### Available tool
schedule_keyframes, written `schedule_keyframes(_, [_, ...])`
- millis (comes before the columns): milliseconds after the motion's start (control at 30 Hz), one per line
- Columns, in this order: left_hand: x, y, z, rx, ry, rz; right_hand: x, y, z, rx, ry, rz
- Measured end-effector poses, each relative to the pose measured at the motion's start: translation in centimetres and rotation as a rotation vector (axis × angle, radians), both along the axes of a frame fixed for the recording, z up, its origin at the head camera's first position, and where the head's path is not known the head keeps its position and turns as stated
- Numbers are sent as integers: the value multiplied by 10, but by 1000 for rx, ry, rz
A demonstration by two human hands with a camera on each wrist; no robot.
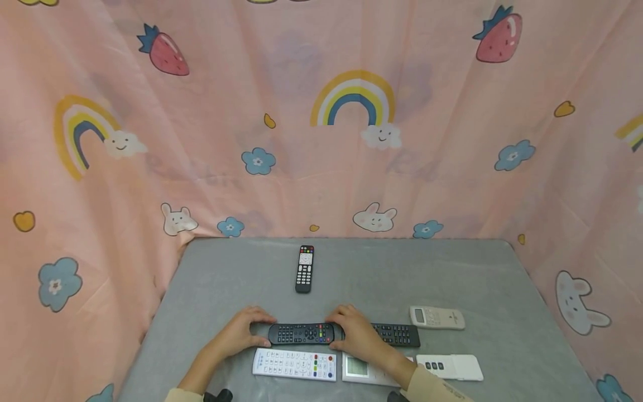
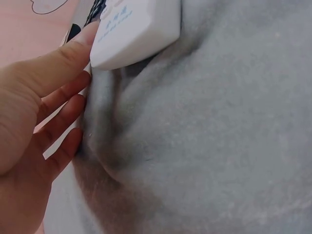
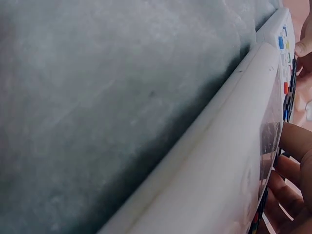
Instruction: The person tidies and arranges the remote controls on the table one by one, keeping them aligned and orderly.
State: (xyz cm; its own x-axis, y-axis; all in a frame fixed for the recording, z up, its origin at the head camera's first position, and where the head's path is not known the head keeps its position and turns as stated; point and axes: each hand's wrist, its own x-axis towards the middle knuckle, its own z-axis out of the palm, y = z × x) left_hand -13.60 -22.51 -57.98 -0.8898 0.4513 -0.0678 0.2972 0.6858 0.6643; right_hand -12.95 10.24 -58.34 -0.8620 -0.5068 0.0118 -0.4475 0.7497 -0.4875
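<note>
A black remote control (image 1: 301, 333) with coloured buttons at its right end lies crosswise on the grey table. My left hand (image 1: 244, 330) holds its left end between thumb and fingers. At the right end, my right hand (image 1: 358, 335) pinches it in the same way. A second black remote (image 1: 399, 335) lies to the right, its left part hidden behind my right hand. Just nearer to me is a white remote (image 1: 295, 364), whose end (image 2: 134, 34) also shows in the left wrist view. A white remote with a screen (image 1: 358, 367) lies partly under my right forearm.
A small black remote (image 1: 304, 269) lies upright towards the back of the grey table (image 1: 231, 273). On the right are a cream remote with a small display (image 1: 437, 317) and a white one with dark buttons (image 1: 454, 367). A pink printed curtain (image 1: 321, 184) hangs around the table.
</note>
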Motion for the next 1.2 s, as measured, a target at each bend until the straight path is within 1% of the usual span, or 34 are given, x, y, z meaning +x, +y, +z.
schedule_keyframes(167, [1,2,1,-27,-18,3,1,0,0,-14,17,-7])
schedule_keyframes(267, [1,3,0,-23,-21,16,1,0,1,-20,9,-14])
schedule_keyframes(400, [2,3,-2,5,-20,45,0,0,2,-31,-15,-29])
schedule_keyframes(533, [3,4,-4,51,-10,68,0,0,2,-59,-12,-35])
schedule_keyframes(633, [2,4,-3,93,-19,70,-1,2,1,-91,2,-30])
schedule_keyframes(667, [2,4,-2,105,-20,67,-2,3,2,-104,-10,-30])
schedule_keyframes(800, [1,6,7,160,-50,69,-6,8,10,-165,-54,-30])
schedule_keyframes(933, [-2,10,22,200,-57,93,-14,11,26,-212,-101,-41])
schedule_keyframes(1067, [-5,15,36,239,-29,143,-23,14,46,-304,-123,-62])
schedule_keyframes(1133, [-7,18,40,251,-11,165,-27,16,53,-351,-123,-65])
schedule_keyframes(1200, [-7,21,43,260,0,178,-30,18,56,-381,-127,-66])
